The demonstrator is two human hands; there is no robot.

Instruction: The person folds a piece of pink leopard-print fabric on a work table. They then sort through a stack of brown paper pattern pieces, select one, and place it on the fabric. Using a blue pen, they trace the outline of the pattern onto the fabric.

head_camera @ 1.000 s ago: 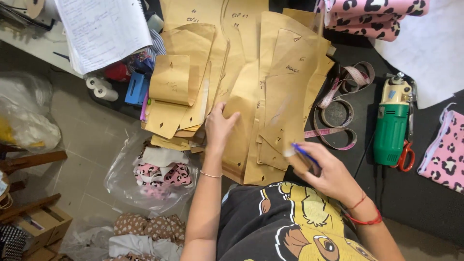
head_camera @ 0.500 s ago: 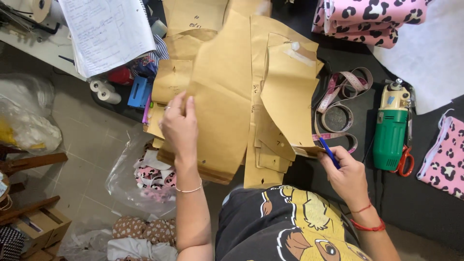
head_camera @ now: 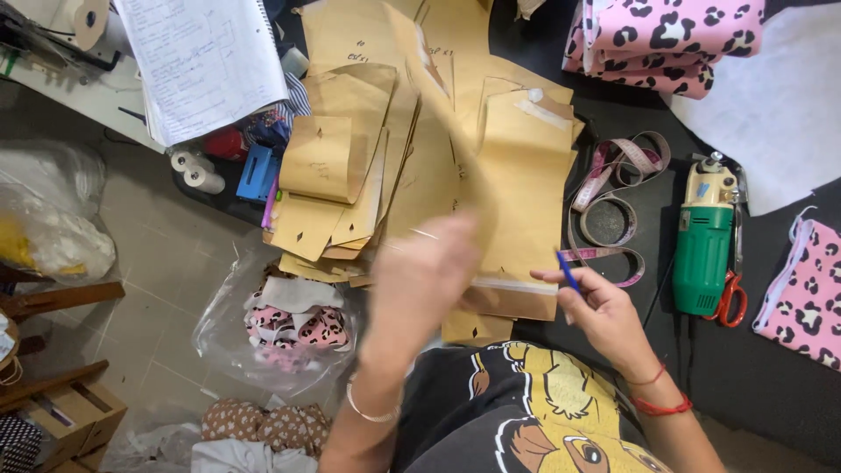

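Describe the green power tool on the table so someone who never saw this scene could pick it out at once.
Start at the dark table, right of the spread of brown paper pattern pieces. Past the coiled measuring tape lies the green power tool, lengthwise, with a cream-coloured head at its far end. It is the only green, hard-bodied thing there, and red-handled scissors lie against its right side.

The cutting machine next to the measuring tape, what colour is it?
The cutting machine is green with a cream top, seen in the head view.
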